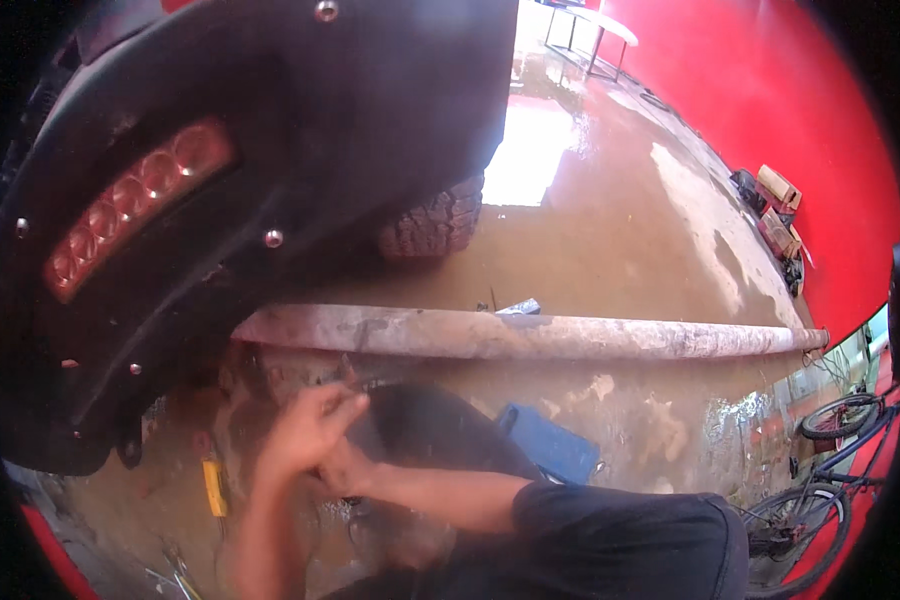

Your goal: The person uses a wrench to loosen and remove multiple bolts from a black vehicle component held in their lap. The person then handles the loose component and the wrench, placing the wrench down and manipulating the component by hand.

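My left hand (315, 425) is raised in front of me, its fingers bent and closed together, slightly blurred. A small thin piece (349, 370) sticks up by its fingertips; its kind is too smeared to tell. Against the left palm and wrist lies my right hand (346, 470), its fingers mostly hidden behind the left. Both hands are just below a large black vehicle bumper (300, 130), touching no part of it that I can see. Set into the bumper is a red light strip (135, 205) of round lenses, with several bolt heads around it.
A pale round pole (530, 337) lies across the wet floor. Beyond it stands a tyre (435, 225). A blue case (547, 443) sits beside my leg, a yellow tool (214, 487) lies left. Bicycles (795, 530) and cardboard boxes (778, 190) line the red wall (750, 80).
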`<action>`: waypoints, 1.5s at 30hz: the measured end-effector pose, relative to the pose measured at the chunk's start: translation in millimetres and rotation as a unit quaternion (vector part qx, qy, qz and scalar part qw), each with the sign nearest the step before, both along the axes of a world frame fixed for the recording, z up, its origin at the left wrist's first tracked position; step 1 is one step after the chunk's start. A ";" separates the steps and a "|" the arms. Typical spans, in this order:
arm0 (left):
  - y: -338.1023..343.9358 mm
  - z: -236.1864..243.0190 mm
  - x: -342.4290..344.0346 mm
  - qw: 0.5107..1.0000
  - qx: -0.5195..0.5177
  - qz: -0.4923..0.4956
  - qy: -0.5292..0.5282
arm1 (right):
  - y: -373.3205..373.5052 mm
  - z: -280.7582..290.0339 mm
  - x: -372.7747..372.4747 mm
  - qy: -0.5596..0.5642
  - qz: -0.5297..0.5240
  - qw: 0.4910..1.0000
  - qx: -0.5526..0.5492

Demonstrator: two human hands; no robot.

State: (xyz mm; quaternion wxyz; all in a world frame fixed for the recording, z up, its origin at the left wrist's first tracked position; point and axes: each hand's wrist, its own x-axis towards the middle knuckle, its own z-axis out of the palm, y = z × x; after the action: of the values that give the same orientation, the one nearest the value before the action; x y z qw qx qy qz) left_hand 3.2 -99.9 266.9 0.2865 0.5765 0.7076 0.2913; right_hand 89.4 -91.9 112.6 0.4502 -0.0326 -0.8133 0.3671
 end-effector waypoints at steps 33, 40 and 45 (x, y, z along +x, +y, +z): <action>-92.5 -10.7 62.3 0.966 0.228 0.123 0.024 | 7.4 -1.6 5.6 0.055 0.015 0.998 0.038; -142.8 -91.2 65.5 0.603 0.473 0.559 -0.315 | -8.4 12.6 13.5 0.065 -0.002 0.998 -0.007; -72.9 -133.1 -32.2 0.619 0.254 0.417 -0.615 | -8.3 1.6 30.5 0.088 0.017 0.996 0.010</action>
State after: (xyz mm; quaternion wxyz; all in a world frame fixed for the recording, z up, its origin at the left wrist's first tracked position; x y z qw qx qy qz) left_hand -29.0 -172.8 133.8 0.3451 -0.0450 0.4281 0.8340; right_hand 119.9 -100.2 114.2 0.5138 0.0181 -0.7748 0.3680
